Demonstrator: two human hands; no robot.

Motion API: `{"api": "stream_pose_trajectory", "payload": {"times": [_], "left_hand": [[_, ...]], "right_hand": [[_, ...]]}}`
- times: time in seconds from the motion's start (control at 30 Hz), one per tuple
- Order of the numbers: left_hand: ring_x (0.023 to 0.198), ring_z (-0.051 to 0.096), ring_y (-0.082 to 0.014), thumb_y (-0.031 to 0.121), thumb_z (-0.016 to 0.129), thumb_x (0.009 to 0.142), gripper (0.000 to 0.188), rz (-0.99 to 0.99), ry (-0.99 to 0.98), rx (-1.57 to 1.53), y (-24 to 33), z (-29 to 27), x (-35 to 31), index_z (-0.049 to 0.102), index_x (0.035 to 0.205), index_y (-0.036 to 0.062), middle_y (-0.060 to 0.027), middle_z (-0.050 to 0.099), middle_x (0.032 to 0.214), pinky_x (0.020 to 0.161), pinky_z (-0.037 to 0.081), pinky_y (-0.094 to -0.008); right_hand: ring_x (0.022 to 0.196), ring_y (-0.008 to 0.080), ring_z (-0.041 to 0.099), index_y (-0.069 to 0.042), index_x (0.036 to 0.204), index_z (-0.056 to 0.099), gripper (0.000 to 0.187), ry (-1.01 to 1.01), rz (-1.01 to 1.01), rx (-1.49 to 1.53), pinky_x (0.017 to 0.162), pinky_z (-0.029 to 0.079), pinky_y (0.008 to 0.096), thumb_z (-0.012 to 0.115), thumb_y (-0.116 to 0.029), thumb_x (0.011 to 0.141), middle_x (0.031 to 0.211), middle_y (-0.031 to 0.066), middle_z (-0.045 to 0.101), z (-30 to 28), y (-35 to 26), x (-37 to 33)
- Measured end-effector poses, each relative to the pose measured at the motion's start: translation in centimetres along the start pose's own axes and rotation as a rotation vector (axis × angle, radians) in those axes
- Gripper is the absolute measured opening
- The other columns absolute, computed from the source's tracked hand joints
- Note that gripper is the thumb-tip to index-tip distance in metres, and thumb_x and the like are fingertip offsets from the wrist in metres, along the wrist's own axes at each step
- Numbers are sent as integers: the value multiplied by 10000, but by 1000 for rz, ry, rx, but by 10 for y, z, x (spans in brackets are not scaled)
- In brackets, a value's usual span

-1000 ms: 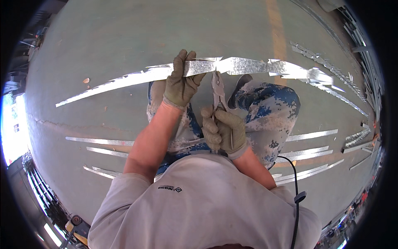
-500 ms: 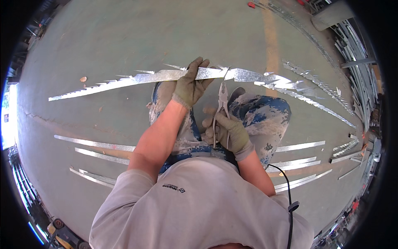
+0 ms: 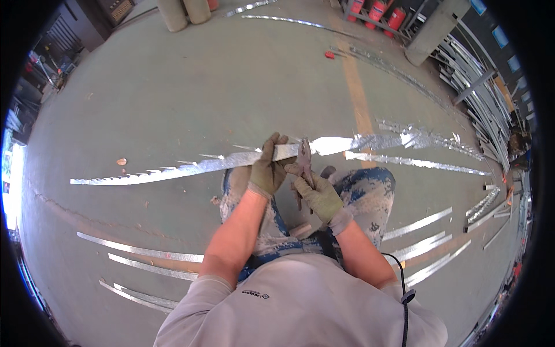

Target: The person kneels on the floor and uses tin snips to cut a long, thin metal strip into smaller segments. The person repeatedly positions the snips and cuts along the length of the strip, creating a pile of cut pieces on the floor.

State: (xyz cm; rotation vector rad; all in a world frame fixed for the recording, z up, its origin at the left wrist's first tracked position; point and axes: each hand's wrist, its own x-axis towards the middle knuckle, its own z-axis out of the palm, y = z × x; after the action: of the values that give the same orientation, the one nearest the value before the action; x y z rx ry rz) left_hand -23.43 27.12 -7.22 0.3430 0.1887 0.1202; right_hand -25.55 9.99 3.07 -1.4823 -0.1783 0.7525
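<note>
A long galvanized metal strip (image 3: 228,161) runs from left to right before my knees, with sharp cut tabs bent out along its far edge. My left hand (image 3: 268,168), in an olive work glove, is closed around the strip near its middle. In my right hand (image 3: 321,198), gloved the same way, is a pair of pliers (image 3: 304,155), with fingers wrapped around the handles. The pliers' jaws overlap the strip just right of my left hand. Whether they bite on the metal I cannot tell.
More notched strips (image 3: 425,162) lie at the right. Flat metal strips (image 3: 144,250) rest on the floor on both sides of me. Stacked metal profiles (image 3: 477,87) stand far right beside a pillar (image 3: 430,36). Red fire extinguishers (image 3: 376,11) are at the back.
The pliers have moved up onto the strip, and their spread handles are now gathered in my right hand. My left hand still holds the strip. The view has tilted up, showing more floor.
</note>
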Motion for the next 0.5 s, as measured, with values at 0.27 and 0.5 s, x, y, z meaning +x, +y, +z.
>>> {"api": "stream_pose_trajectory", "payload": {"times": [0.27, 0.5], "left_hand": [[1320, 544, -234, 329, 492, 1115, 525, 1, -92, 196, 7, -7, -10, 380, 1542, 44, -116, 539, 1440, 1104, 490, -404], [1170, 625, -191, 330, 553, 1091, 510, -4, -140, 143, 6, 22, -30, 438, 1507, 58, -84, 603, 1383, 871, 568, -272]], "right_hand": [[781, 85, 573, -92, 1359, 670, 356, 65, -72, -54, 687, 482, 247, 615, -294, 1071, 923, -22, 657, 21, 0, 35], [782, 86, 590, -87, 1265, 704, 272, 219, -133, 198, 698, 487, 258, 619, -262, 1074, 914, -17, 656, 31, -11, 26]]}}
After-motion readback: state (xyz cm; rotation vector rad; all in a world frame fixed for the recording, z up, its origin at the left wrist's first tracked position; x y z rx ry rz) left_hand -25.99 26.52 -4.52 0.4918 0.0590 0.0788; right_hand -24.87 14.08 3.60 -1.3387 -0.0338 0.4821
